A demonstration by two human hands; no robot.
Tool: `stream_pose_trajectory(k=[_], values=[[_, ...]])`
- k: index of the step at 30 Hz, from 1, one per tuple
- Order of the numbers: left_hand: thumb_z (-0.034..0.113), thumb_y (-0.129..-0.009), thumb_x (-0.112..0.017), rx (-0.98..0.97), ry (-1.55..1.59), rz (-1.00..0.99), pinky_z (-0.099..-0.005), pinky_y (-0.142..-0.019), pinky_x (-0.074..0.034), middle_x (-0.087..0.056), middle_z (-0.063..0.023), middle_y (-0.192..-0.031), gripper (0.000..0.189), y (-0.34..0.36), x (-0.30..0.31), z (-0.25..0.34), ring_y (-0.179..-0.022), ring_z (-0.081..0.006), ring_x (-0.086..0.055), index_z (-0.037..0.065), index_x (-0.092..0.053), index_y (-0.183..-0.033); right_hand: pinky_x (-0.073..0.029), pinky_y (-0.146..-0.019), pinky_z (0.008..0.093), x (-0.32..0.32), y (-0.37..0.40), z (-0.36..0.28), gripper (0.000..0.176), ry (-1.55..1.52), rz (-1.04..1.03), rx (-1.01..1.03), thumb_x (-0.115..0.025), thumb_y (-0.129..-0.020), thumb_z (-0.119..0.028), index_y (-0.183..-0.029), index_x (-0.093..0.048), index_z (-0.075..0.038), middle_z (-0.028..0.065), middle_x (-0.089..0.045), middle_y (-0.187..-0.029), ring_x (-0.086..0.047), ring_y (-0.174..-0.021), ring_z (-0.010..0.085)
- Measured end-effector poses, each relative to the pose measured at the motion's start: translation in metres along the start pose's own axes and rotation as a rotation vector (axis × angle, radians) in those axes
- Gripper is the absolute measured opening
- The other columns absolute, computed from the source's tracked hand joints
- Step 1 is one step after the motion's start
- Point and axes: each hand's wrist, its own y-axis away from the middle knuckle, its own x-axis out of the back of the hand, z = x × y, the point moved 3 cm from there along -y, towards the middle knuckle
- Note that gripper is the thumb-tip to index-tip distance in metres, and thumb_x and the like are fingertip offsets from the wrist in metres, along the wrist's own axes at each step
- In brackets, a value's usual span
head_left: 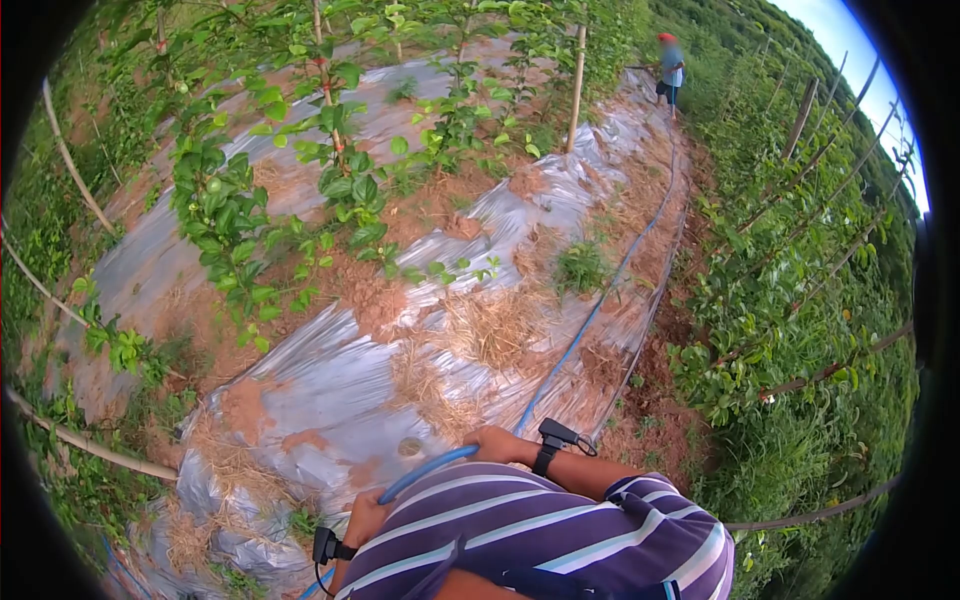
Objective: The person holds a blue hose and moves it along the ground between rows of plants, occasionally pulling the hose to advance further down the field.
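A blue hose (428,468) passes in a short arc between my two hands, close against the striped shirt. My left hand (368,520) is closed round it low in front of my body. Farther forward and to the right, my right hand (495,445) grips the same hose, fingers wrapped and partly hidden. From there the hose runs up along the plastic-covered row towards a person in the distance. A black strap with a small device (558,440) is on my right wrist, and a similar device (326,545) is on my left.
Silvery plastic sheeting (340,380) covers the ground, with straw (495,325) and reddish soil on it. Leafy climbing plants (225,210) on stakes (577,90) stand left and ahead. Dense greenery (800,330) borders the right. A person in a red cap (670,75) stands far ahead.
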Motion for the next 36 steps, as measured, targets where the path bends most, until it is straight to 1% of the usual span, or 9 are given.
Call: stream_pose_trajectory(k=[5, 7, 10, 20, 22, 27, 31, 33, 36], values=[[0.016, -0.084, -0.07, -0.019, -0.022, -0.013, -0.0285, -0.055, -0.041, -0.056, 0.0006, -0.062, 0.018, -0.002, 0.002, -0.003, -0.062, -0.007, -0.047, -0.002, -0.068, -0.082, -0.049, -0.073, 0.0426, -0.002, -0.001, 0.003, 0.027, 0.003, 0.006, 0.021, -0.068, -0.077, -0.029, -0.091, -0.069, -0.007, 0.0179, -0.066, -0.084, -0.065, -0.083, 0.0343], [0.016, -0.084, -0.07, -0.019, -0.026, -0.015, -0.0287, -0.055, -0.041, -0.055, 0.0004, -0.062, 0.018, -0.002, 0.002, 0.0, -0.062, -0.007, -0.047, -0.002, -0.068, -0.082, -0.049, -0.069, 0.0427, -0.004, -0.002, 0.005, 0.023, -0.005, 0.061, 0.024, -0.07, -0.071, -0.028, -0.082, -0.068, -0.008, 0.0151, -0.067, -0.079, -0.065, -0.078, 0.0327], [0.016, -0.084, -0.07, -0.026, -0.038, -0.012, -0.029, -0.055, -0.041, -0.055, 0.0002, -0.062, 0.018, -0.001, 0.003, 0.001, -0.062, -0.007, -0.047, -0.002, -0.067, -0.081, -0.049, -0.069, 0.0427, -0.004, -0.002, 0.005, 0.023, 0.002, 0.069, 0.035, -0.069, -0.072, -0.029, -0.081, -0.067, -0.008, 0.0152, -0.066, -0.079, -0.065, -0.079, 0.0331], [0.017, -0.084, -0.07, -0.058, -0.058, 0.009, -0.0301, -0.055, -0.041, -0.054, -0.0028, -0.06, 0.021, -0.005, 0.004, -0.009, -0.06, -0.0083, -0.047, -0.003, -0.066, -0.079, -0.049, -0.072, 0.0431, 0.0, 0.002, -0.006, 0.022, 0.002, 0.024, -0.025, -0.068, -0.073, -0.028, -0.082, -0.066, -0.008, 0.0153, -0.066, -0.084, -0.064, -0.084, 0.0344], [0.018, -0.084, -0.07, -0.084, -0.068, 0.01, -0.0302, -0.055, -0.041, -0.055, -0.0031, -0.06, 0.021, -0.003, 0.005, -0.006, -0.06, -0.0084, -0.047, -0.003, -0.067, -0.08, -0.048, -0.071, 0.0432, -0.001, 0.001, -0.004, 0.024, 0.013, 0.032, 0.033, -0.066, -0.076, -0.028, -0.087, -0.067, -0.007, 0.018, -0.066, -0.082, -0.064, -0.08, 0.0351], [0.018, -0.084, -0.071, -0.104, -0.072, 0.01, -0.0295, -0.057, -0.043, -0.059, -0.0036, -0.062, 0.021, 0.007, 0.012, 0.019, -0.062, -0.0089, -0.05, -0.003, -0.069, -0.086, -0.048, -0.071, 0.0434, -0.007, -0.002, -0.007, 0.024, 0.021, 0.058, 0.062, -0.066, -0.076, -0.028, -0.086, -0.067, -0.006, 0.0183, -0.066, -0.082, -0.064, -0.081, 0.0354], [0.017, -0.084, -0.071, -0.11, -0.033, 0.005, -0.0293, -0.058, -0.044, -0.06, -0.0034, -0.064, 0.021, 0.011, 0.021, 0.013, -0.063, -0.0089, -0.052, -0.003, -0.069, -0.088, -0.048, -0.072, 0.0431, -0.014, -0.006, -0.016, 0.025, 0.036, 0.063, 0.052, -0.067, -0.075, -0.028, -0.086, -0.067, -0.005, 0.0192, -0.066, -0.084, -0.064, -0.084, 0.0355], [0.017, -0.084, -0.071, -0.211, -0.033, 0.01, -0.0295, -0.058, -0.044, -0.061, -0.0035, -0.065, 0.021, 0.015, 0.027, 0.012, -0.063, -0.0088, -0.052, -0.003, -0.07, -0.09, -0.048, -0.073, 0.043, -0.019, -0.008, -0.021, 0.024, 0.055, 0.07, 0.05, -0.067, -0.074, -0.028, -0.084, -0.067, -0.007, 0.017, -0.066, -0.084, -0.064, -0.084, 0.0349], [0.018, -0.084, -0.072, -0.2, 0.017, -0.001, -0.0293, -0.058, -0.044, -0.062, -0.0036, -0.066, 0.022, 0.011, 0.035, -0.021, -0.064, -0.0086, -0.053, -0.003, -0.07, -0.089, -0.048, -0.074, 0.0429, -0.026, -0.01, -0.033, 0.023, 0.065, 0.068, 0.035, -0.068, -0.072, -0.028, -0.082, -0.067, -0.008, 0.0148, -0.066, -0.085, -0.064, -0.085, 0.0342]])
